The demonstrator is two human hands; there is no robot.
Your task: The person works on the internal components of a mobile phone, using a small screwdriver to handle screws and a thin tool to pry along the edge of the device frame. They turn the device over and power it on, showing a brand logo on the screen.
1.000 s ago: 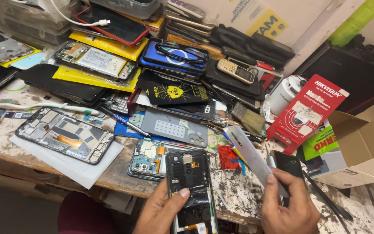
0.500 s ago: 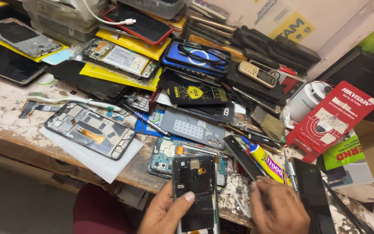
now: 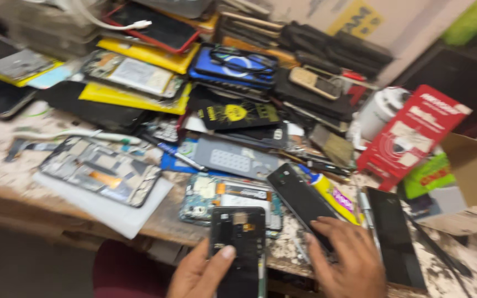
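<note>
My left hand (image 3: 200, 273) holds an opened black phone (image 3: 237, 243) at the bench's front edge, thumb lying across its exposed inner side. My right hand (image 3: 344, 259) rests palm down on a long black phone panel (image 3: 299, 198) that lies slanted on the worn bench (image 3: 6, 165); whether the fingers grip it is unclear. A second black panel (image 3: 394, 237) lies just right of that hand. A yellow glue tube (image 3: 335, 193) sits beside the slanted panel. The picture is motion-blurred.
An opened phone frame on white paper (image 3: 97, 171) lies at the left. A circuit board (image 3: 208, 196) and a grey panel (image 3: 233, 160) sit ahead of my hands. Stacked phones and cases (image 3: 233, 66) fill the back. A red package (image 3: 409, 135) and cardboard box (image 3: 470, 182) stand right.
My right hand came down from holding a black panel upright and now lies flat on the slanted panel. The view swung to the right. My left hand kept hold of the opened phone.
</note>
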